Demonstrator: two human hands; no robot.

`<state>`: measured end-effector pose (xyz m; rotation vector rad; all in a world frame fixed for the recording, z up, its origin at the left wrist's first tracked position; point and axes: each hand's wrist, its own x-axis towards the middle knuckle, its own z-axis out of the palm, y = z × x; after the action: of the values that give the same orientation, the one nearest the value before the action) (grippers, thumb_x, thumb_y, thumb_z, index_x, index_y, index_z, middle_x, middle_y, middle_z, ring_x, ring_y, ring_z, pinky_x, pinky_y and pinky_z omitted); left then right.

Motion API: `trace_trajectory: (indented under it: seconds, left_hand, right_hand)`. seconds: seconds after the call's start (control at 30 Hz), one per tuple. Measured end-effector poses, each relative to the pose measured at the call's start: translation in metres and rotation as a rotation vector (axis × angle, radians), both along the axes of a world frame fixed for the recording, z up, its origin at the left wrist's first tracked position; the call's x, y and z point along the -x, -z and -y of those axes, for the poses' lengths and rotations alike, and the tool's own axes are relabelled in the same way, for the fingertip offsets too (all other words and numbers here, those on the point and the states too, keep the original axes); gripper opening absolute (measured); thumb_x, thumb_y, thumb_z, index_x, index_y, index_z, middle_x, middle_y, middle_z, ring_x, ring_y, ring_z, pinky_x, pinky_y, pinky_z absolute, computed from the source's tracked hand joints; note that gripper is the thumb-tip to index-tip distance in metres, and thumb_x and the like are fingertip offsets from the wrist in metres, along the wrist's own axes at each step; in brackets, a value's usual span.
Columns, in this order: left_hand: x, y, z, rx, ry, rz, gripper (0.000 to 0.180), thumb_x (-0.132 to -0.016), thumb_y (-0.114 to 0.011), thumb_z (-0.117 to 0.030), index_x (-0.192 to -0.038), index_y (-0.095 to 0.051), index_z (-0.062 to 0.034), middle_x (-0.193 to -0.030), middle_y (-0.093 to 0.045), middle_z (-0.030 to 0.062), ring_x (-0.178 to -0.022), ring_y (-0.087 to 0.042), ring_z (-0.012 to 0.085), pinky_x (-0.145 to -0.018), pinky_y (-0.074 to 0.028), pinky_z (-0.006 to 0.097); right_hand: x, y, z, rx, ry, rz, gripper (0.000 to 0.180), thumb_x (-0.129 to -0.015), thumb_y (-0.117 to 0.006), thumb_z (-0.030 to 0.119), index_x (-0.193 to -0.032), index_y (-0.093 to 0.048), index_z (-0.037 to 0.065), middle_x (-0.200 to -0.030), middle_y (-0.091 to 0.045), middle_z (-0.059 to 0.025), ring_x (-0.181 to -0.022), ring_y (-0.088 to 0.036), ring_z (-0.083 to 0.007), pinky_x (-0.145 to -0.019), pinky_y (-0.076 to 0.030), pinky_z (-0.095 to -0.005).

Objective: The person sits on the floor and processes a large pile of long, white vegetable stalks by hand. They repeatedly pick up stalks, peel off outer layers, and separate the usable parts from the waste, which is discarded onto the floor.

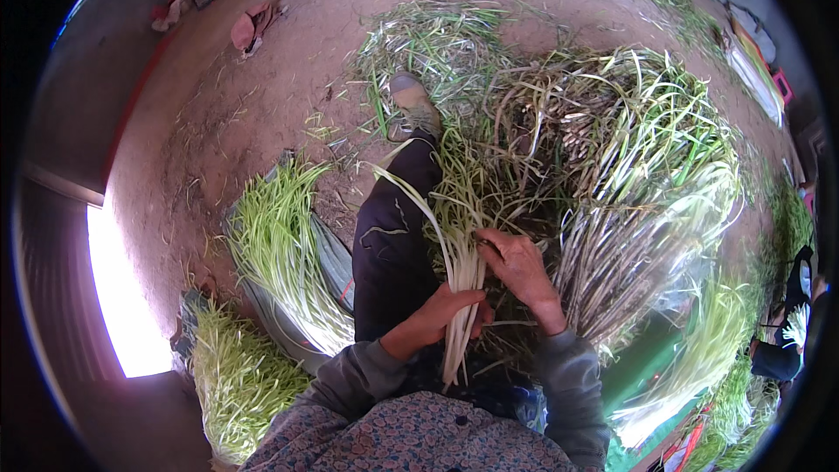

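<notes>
Our left hand (440, 311) grips the stalk bundle (462, 273) | our right hand (519, 269) curls at bundle's right edge, hold: we cannot tell | leafy heap (642, 166) right of bundle

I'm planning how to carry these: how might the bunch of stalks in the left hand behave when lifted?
The bunch of stalks would probably flop at its far end, being thin and curved there. The near end looks somewhat stiffer, running fairly straight through the left hand. Loosened, it may splay, since no tie shows.
</notes>
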<state>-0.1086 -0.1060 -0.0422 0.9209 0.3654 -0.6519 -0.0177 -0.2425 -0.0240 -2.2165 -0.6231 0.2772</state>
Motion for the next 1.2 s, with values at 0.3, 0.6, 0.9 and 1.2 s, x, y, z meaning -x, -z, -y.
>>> trace_trajectory:
  seconds: [0.3, 0.6, 0.9, 1.2]
  left_hand:
    - [-0.004, 0.003, -0.002, 0.006, -0.059, -0.027, 0.029, -0.084, -0.045, -0.014, -0.111, -0.038, -0.0039, -0.074, -0.059, 0.0152, -0.05, -0.057, 0.0186, -0.043, -0.046, 0.027]
    - [-0.002, 0.009, 0.002, -0.022, -0.019, -0.05, 0.027, -0.085, -0.046, -0.014, -0.108, -0.039, -0.0037, -0.071, -0.058, 0.013, -0.05, -0.057, 0.0182, -0.045, -0.047, 0.027]
    - [-0.001, 0.009, 0.0, -0.03, -0.047, -0.021, 0.024, -0.084, -0.047, -0.013, -0.105, -0.044, -0.0013, -0.065, -0.055, 0.0091, -0.048, -0.053, 0.0156, -0.043, -0.043, 0.027]
    - [-0.01, -0.015, -0.018, 0.219, -0.319, -0.144, 0.021, -0.081, -0.047, -0.008, -0.101, -0.048, -0.0028, -0.083, -0.057, 0.0099, -0.073, -0.056, 0.0195, -0.064, -0.045, 0.033]
  right_hand:
    - [0.0, 0.034, 0.008, -0.203, 0.117, -0.187, 0.02, -0.082, -0.054, 0.016, -0.091, -0.058, 0.0, -0.066, -0.058, -0.0136, -0.054, -0.056, -0.0241, -0.052, -0.044, -0.0307]
    - [-0.009, 0.047, -0.001, -0.492, 0.213, -0.751, 0.016, -0.079, -0.058, 0.014, -0.082, -0.058, -0.002, -0.055, -0.05, -0.0009, -0.044, -0.044, -0.0064, -0.038, -0.034, -0.0212]
    - [-0.043, 0.032, 0.031, -0.967, 0.491, -0.479, 0.009, -0.076, -0.059, 0.018, -0.072, -0.057, 0.01, -0.053, -0.05, 0.003, -0.037, -0.039, -0.0033, -0.031, -0.033, -0.0156]
    - [-0.033, -0.035, 0.125, -0.98, 0.404, -0.074, 0.014, -0.084, -0.054, 0.015, -0.087, -0.054, 0.001, -0.073, -0.055, -0.0049, -0.062, -0.052, -0.0099, -0.052, -0.047, -0.0222]
